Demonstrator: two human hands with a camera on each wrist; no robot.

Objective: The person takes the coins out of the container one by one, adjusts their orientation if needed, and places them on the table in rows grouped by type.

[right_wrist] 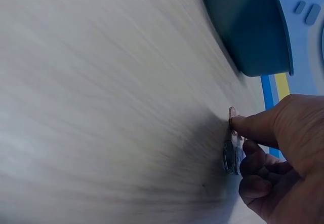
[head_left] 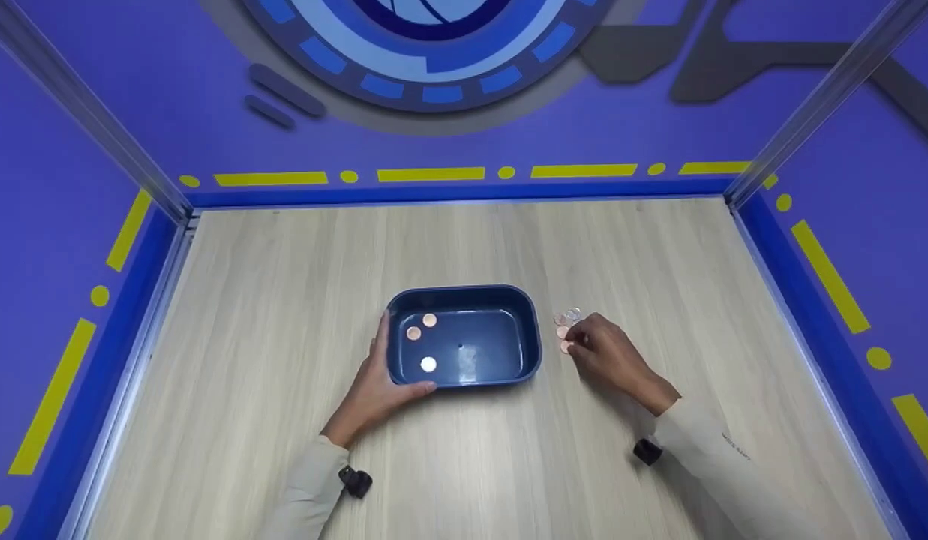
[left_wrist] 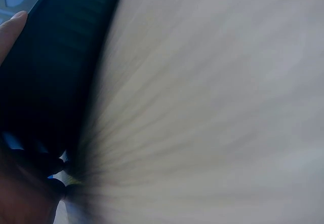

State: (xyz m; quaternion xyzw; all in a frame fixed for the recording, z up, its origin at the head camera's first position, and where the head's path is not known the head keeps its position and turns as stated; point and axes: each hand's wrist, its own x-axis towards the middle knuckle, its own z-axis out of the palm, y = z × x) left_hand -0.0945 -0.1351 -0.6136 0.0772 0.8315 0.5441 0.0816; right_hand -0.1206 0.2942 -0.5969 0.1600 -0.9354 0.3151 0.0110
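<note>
A dark blue tub (head_left: pixel 530 330) stands mid-table with three coins (head_left: pixel 428 364) in its left half. My left hand (head_left: pixel 379 379) holds its near left corner, fingers up the left wall and thumb along the front rim. The left wrist view shows only the tub's dark wall (left_wrist: pixel 55 67) and one fingertip (left_wrist: pixel 12 24). To the right of the tub lies a small pile of coins (head_left: pixel 567 324). My right hand (head_left: pixel 581 343) is on it with curled fingers. In the right wrist view its index fingertip (right_wrist: pixel 243 124) sits on a copper coin (right_wrist: pixel 232 115), with silver coins (right_wrist: pixel 230 155) beside the other fingers.
The wooden table (head_left: pixel 283 285) is walled by purple panels with yellow marks on the left, back and right. Metal posts (head_left: pixel 801 120) rise at the back corners. The tub (right_wrist: pixel 253 26) stands close to the coin pile in the right wrist view.
</note>
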